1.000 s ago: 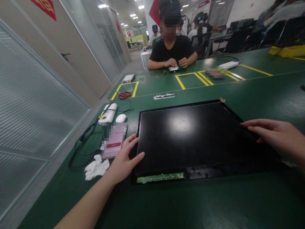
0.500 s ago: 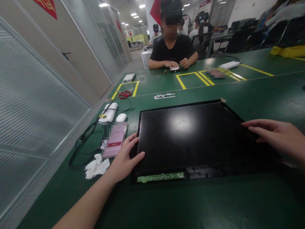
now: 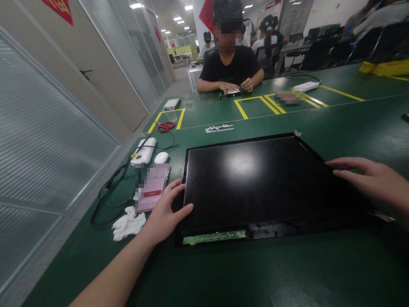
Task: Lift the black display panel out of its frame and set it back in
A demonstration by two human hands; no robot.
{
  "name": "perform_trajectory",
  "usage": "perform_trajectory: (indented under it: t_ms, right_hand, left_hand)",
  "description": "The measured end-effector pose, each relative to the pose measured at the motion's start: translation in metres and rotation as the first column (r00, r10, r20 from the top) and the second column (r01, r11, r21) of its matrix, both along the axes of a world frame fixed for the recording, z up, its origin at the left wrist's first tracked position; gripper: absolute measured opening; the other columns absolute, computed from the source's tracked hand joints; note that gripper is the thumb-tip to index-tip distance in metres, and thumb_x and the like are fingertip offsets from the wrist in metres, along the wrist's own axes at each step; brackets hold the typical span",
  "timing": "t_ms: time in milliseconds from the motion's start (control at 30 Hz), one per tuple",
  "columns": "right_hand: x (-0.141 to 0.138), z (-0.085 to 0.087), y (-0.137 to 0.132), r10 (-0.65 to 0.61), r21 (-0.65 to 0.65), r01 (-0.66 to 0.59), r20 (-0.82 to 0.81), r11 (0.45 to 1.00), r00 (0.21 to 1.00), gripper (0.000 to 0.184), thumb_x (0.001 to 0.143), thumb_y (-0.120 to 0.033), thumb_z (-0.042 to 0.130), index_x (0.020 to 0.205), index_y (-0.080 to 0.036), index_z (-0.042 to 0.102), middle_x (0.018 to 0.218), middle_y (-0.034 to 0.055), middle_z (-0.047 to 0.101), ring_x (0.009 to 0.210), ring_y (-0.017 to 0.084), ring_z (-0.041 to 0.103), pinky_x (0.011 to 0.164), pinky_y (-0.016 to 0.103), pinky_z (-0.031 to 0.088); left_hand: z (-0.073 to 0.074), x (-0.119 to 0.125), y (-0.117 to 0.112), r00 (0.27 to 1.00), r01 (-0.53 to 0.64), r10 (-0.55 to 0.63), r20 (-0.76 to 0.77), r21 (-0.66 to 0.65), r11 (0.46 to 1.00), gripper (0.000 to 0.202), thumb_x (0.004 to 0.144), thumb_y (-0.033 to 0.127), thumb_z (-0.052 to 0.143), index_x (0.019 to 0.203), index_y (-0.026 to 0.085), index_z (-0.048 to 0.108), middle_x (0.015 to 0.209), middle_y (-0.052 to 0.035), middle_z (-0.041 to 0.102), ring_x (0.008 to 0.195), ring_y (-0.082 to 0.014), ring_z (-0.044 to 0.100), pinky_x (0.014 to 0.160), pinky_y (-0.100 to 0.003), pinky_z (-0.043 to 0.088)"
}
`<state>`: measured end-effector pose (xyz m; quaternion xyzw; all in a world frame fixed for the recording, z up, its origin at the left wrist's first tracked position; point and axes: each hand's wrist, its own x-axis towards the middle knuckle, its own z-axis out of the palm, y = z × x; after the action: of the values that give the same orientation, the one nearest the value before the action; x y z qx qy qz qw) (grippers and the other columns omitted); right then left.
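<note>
A large black display panel [image 3: 255, 179] lies flat on the green table [image 3: 255, 273], a green circuit strip [image 3: 214, 237] showing along its near edge. My left hand [image 3: 164, 215] rests against the panel's left edge, thumb on the glass and fingers spread along the side. My right hand [image 3: 370, 179] lies at the panel's right edge with its fingers stretched out flat. Neither hand holds anything.
Left of the panel lie a phone [image 3: 152, 187] with a pink screen, a crumpled white cloth [image 3: 128, 224], a white mouse [image 3: 161, 157], a white box [image 3: 143, 151] and black cables [image 3: 111, 187]. Red scissors [image 3: 166, 126] sit further back. A person in black [image 3: 230, 64] works across the table.
Almost nothing has moved. My right hand has shifted slightly outward along the panel's right edge; my left hand stays at the left edge.
</note>
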<state>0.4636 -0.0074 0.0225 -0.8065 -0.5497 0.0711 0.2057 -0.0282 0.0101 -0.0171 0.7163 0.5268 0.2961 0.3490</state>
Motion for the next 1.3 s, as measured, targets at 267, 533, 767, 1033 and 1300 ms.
perform_trajectory:
  t_ms: [267, 533, 767, 1033, 1300]
  right_hand:
    - [0.004, -0.012, 0.006, 0.128, -0.019, -0.126, 0.065, 0.992, 0.990, 0.045, 0.047, -0.044, 0.042, 0.083, -0.024, 0.060, 0.096, 0.0054, 0.055, 0.087, 0.020, 0.048, 0.078, 0.036, 0.035]
    - [0.003, -0.014, 0.005, 0.144, -0.036, -0.141, 0.109, 0.989, 0.984, 0.052, 0.048, -0.046, 0.040, 0.088, -0.019, 0.059, 0.100, 0.0076, 0.054, 0.091, 0.021, 0.047, 0.081, 0.036, 0.033]
    - [0.004, -0.016, 0.005, 0.164, -0.036, -0.161, 0.125, 0.986, 0.979, 0.053, 0.048, -0.047, 0.040, 0.088, -0.018, 0.058, 0.102, 0.0083, 0.053, 0.091, 0.021, 0.047, 0.080, 0.036, 0.034]
    - [0.011, -0.021, 0.007, 0.197, -0.022, -0.197, 0.157, 0.980, 0.968, 0.051, 0.049, -0.045, 0.042, 0.089, -0.019, 0.059, 0.102, 0.0073, 0.053, 0.092, 0.019, 0.046, 0.081, 0.033, 0.033]
    - [0.009, -0.019, 0.005, 0.209, -0.028, -0.208, 0.162, 0.978, 0.964, 0.051, 0.049, -0.046, 0.041, 0.088, -0.019, 0.059, 0.100, 0.0075, 0.053, 0.091, 0.020, 0.047, 0.080, 0.034, 0.033]
  left_hand:
    - [0.001, 0.003, 0.000, 0.999, -0.024, 0.024, -0.029, 0.031, 0.999, 0.049, 0.081, 0.045, 0.071, 0.124, 0.022, 0.063, 0.153, -0.0136, 0.041, 0.143, -0.0338, 0.039, 0.116, -0.053, 0.034]
    - [0.000, 0.001, 0.000, 1.000, -0.016, 0.017, -0.018, 0.030, 0.999, 0.049, 0.081, 0.045, 0.071, 0.124, 0.021, 0.063, 0.154, -0.0147, 0.040, 0.144, -0.0339, 0.039, 0.118, -0.054, 0.031]
    - [0.009, 0.009, -0.003, 0.989, -0.065, 0.073, 0.127, -0.065, 0.996, 0.051, 0.075, 0.043, 0.076, 0.119, 0.020, 0.064, 0.156, -0.0150, 0.038, 0.144, -0.0334, 0.038, 0.118, -0.050, 0.033]
    - [0.007, 0.008, -0.002, 0.993, -0.077, 0.079, 0.088, -0.035, 0.996, 0.049, 0.075, 0.042, 0.076, 0.118, 0.021, 0.065, 0.154, -0.0137, 0.041, 0.142, -0.0340, 0.042, 0.116, -0.051, 0.036]
    - [0.003, 0.006, -0.001, 0.997, -0.048, 0.049, -0.051, 0.038, 0.998, 0.046, 0.082, 0.041, 0.070, 0.123, 0.021, 0.062, 0.153, -0.0142, 0.042, 0.143, -0.0331, 0.039, 0.117, -0.055, 0.033]
